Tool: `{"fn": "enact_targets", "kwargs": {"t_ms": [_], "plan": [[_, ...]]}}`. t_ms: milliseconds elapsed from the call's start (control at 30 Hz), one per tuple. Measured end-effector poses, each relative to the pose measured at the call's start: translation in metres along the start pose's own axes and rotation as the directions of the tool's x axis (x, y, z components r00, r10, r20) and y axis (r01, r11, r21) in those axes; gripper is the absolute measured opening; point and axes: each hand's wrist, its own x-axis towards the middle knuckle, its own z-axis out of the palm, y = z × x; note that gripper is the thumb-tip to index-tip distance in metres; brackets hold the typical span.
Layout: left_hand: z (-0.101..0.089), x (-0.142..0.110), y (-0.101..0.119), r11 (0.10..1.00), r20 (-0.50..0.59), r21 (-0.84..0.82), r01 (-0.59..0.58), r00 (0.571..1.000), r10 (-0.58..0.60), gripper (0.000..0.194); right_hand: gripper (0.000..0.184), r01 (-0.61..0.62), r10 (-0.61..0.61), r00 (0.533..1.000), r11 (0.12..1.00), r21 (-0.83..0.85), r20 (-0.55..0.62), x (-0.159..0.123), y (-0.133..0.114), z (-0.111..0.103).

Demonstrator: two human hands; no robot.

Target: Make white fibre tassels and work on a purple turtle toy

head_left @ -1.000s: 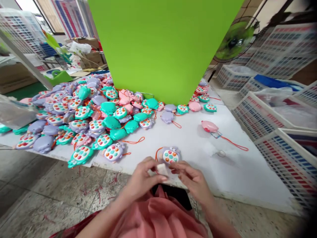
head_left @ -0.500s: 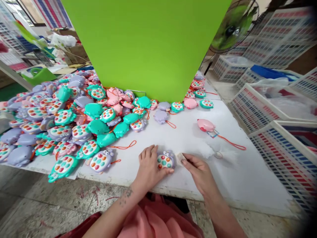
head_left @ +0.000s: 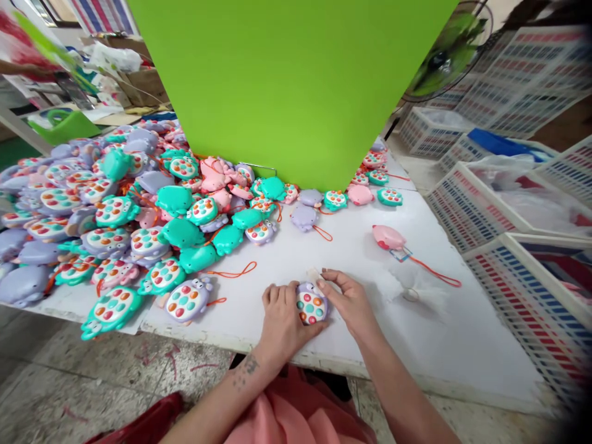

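Note:
My left hand (head_left: 283,314) is closed round the left side of a purple animal-shaped push-button toy (head_left: 312,308), which rests on the white table (head_left: 370,345) with its coloured buttons up. Pinched in my right hand (head_left: 345,300) is a small white cloth (head_left: 314,275), held against the toy's top edge by its eyes. A pink toy (head_left: 389,237) with an orange cord lies beyond my right hand. Nearer to it is a clump of thin white film-like material (head_left: 411,293). Left of my hands lies another purple toy (head_left: 189,300), face up.
A heap of purple, teal and pink toys (head_left: 180,234) covers the table's left side. A tall green panel (head_left: 296,86) stands at the back, with a row of toys along its foot. Plastic crates (head_left: 522,290) are stacked on the right, near a fan (head_left: 439,58).
My right hand has moved left and slightly away from me, bringing the white cloth from beside the toy onto its top edge. The toy has turned a little under my left hand.

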Motion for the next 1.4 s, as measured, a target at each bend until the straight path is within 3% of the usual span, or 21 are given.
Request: {"fn": "enact_targets", "kwargs": {"t_ms": [433, 667, 833, 1033, 1167, 1333, 1400], "plan": [[0.004, -0.003, -0.001, 0.998, 0.035, 0.026, 0.048, 0.998, -0.049, 0.084, 0.008, 0.178, -0.174, 0.979, 0.984, -0.027, 0.104, 0.000, 0.002, 0.014], [0.008, -0.006, -0.005, 0.999, 0.020, 0.039, 0.004, 1.000, -0.005, 0.080, 0.003, 0.130, -0.139, 0.989, 0.981, -0.142, -0.054, -0.004, -0.002, 0.030], [0.009, -0.006, -0.006, 0.999, 0.024, 0.018, 0.032, 0.999, -0.033, 0.085, 0.006, 0.093, -0.091, 0.993, 0.996, -0.018, 0.076, -0.003, 0.003, 0.024], [0.010, -0.007, -0.007, 1.000, 0.012, 0.007, 0.017, 1.000, -0.017, 0.087, 0.008, 0.028, -0.031, 0.999, 0.995, -0.098, -0.029, -0.001, 0.005, 0.026], [0.010, -0.007, -0.007, 0.999, 0.039, 0.000, 0.037, 0.999, -0.037, 0.090, 0.010, 0.051, -0.046, 0.993, 0.998, -0.036, 0.106, -0.001, 0.007, 0.020], [0.008, -0.007, -0.005, 1.000, 0.016, 0.005, 0.013, 1.000, -0.013, 0.086, 0.013, 0.020, -0.026, 0.998, 0.994, -0.103, -0.062, -0.001, 0.002, 0.028], [0.007, -0.007, -0.004, 1.000, 0.012, -0.004, 0.023, 1.000, -0.022, 0.083, 0.018, -0.052, 0.055, 0.993, 0.998, 0.035, -0.103, 0.001, 0.001, 0.031]]}}
